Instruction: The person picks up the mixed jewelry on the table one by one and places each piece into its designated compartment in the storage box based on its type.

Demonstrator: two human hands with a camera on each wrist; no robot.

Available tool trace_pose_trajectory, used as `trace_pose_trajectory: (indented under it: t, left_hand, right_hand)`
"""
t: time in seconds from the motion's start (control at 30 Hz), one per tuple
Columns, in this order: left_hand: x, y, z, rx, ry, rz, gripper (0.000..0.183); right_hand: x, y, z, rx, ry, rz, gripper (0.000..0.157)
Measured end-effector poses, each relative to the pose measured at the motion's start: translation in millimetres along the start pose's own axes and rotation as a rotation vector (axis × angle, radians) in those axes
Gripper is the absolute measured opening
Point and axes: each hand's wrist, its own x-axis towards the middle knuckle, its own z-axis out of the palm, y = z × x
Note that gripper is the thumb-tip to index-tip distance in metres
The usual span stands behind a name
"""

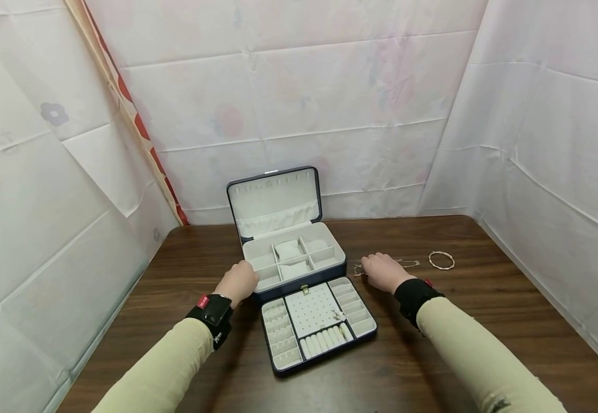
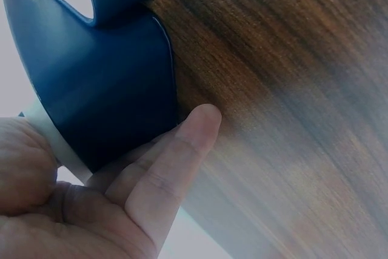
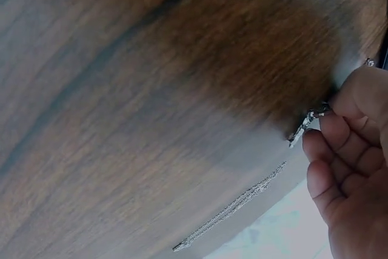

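Observation:
A dark blue jewelry box [image 1: 299, 281] stands with its lid [image 1: 275, 198] raised, showing pale compartments and small cushions. My left hand [image 1: 239, 282] holds the box's left side, the thumb over the rim and the fingers [image 2: 167, 171] along the outer wall. To the right of the box, my right hand [image 1: 383, 271] is down at the tabletop. Its thumb and index finger pinch a thin silvery bracelet [image 3: 303, 127], part of which the fingers hide. A fine chain necklace [image 3: 230, 210] lies stretched out on the wood beside that hand.
In front of the box lies a removable tray [image 1: 313, 312] with ring rolls, small slots and earrings [image 1: 337, 314] on its dotted panel. A round bangle [image 1: 441, 260] rests farther right on the brown wooden table [image 1: 195, 252]. White cloth [image 1: 299, 103] hangs around the table.

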Motion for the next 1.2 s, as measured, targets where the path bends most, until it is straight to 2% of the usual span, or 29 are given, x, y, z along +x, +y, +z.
trace_pose_trajectory:
  t: [0.3, 0.53, 0.8, 1.03, 1.2]
  left_hand:
    - [0.6, -0.2, -0.6, -0.019, -0.008, -0.014, 0.023]
    - [3.8, -2.9, 1.1, -0.028, -0.001, -0.02, 0.025]
    - [5.1, -3.7, 0.4, -0.012, 0.015, -0.005, 0.024]
    - [3.0, -5.8, -2.1, -0.029, 0.015, -0.006, 0.024]
    - [0.5, -6.3, -6.5, -0.025, 0.022, 0.002, 0.033]
  right_hand:
    - [-0.7, 2.6, 2.2, 0.061, -0.009, 0.011, 0.017]
    - [1.7, 7.1, -1.6, 0.158, -0.007, 0.068, 0.021]
    - [4.7, 13.5, -12.8, 0.242, 0.056, 0.122, 0.018]
    - [3.9, 14.4, -25.2, 0.281, 0.181, 0.17, 0.02]
    - [4.5, 13.9, -33.1, 0.33, 0.233, 0.21, 0.018]
